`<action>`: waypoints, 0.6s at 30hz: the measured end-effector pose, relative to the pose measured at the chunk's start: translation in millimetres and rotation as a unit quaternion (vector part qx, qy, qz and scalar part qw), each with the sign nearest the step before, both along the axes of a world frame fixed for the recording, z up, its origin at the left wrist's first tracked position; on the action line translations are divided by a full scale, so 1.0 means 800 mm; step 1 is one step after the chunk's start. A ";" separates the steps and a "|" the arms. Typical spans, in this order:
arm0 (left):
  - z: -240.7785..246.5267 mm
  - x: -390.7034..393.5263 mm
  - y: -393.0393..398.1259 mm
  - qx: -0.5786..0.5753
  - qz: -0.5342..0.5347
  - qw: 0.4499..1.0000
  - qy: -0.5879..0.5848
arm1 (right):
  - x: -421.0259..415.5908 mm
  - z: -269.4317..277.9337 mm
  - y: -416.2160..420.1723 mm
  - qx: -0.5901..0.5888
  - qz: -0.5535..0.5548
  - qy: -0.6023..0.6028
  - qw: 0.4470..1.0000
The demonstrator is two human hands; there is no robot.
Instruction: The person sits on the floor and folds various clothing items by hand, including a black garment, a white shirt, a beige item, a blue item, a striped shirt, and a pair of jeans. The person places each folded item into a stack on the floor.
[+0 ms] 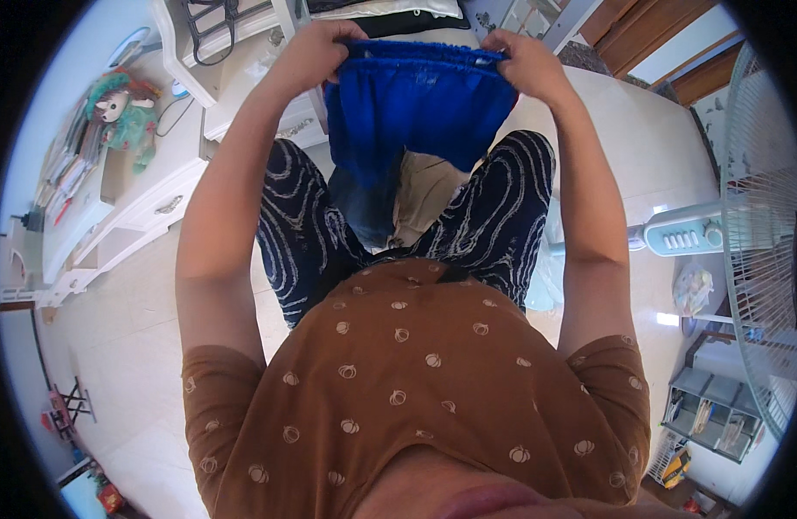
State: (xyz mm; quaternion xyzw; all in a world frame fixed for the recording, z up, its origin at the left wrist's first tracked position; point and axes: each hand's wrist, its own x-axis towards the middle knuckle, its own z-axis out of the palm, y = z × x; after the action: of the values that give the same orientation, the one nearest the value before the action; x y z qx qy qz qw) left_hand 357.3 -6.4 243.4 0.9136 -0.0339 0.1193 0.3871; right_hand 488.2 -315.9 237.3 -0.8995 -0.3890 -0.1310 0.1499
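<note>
Blue shorts (424, 97) with a gathered elastic waistband hang stretched between my two hands. My left hand (324, 55) pinches one end of the waistband, and my right hand (525, 61) grips the other end. The waist opening faces away from me, and the fabric drapes down over my lap. Below, between my knees, lie a dark blue-grey cloth (366, 204) and a beige cloth (424, 188), partly hidden by the shorts. I cannot tell what garments those are.
At left, a white desk with drawers (171, 194) bears a doll in green (122, 117) and stacked papers (71, 168). A pale blue standing fan (687, 230) is close on the right. Folded clothes (385, 13) lie ahead. A grey storage rack (716, 415) stands at lower right.
</note>
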 end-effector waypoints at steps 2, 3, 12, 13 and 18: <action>0.013 0.018 0.008 0.064 -0.002 0.994 -0.084 | 0.011 0.032 -0.005 -0.014 -0.059 0.051 0.997; 0.017 0.027 0.011 0.095 -0.004 0.988 -0.124 | 0.021 0.038 -0.010 -0.020 -0.090 0.079 0.993; 0.038 -0.052 -0.010 0.215 0.048 0.963 -0.155 | -0.049 0.062 -0.055 0.067 0.019 0.019 0.997; 0.033 -0.082 -0.024 0.217 0.019 0.960 -0.177 | -0.068 0.037 -0.069 0.086 0.096 -0.019 0.991; -0.114 -0.230 -0.064 0.157 -0.058 0.986 -0.028 | -0.246 -0.077 -0.106 0.036 0.137 0.212 0.967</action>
State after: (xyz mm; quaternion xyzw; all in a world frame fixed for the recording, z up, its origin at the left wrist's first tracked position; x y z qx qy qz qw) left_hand 173.2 -57.9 152.4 0.9558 -0.1159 0.1148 0.2445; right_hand 291.6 -400.7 175.5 -0.8389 -0.4631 0.0704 0.2773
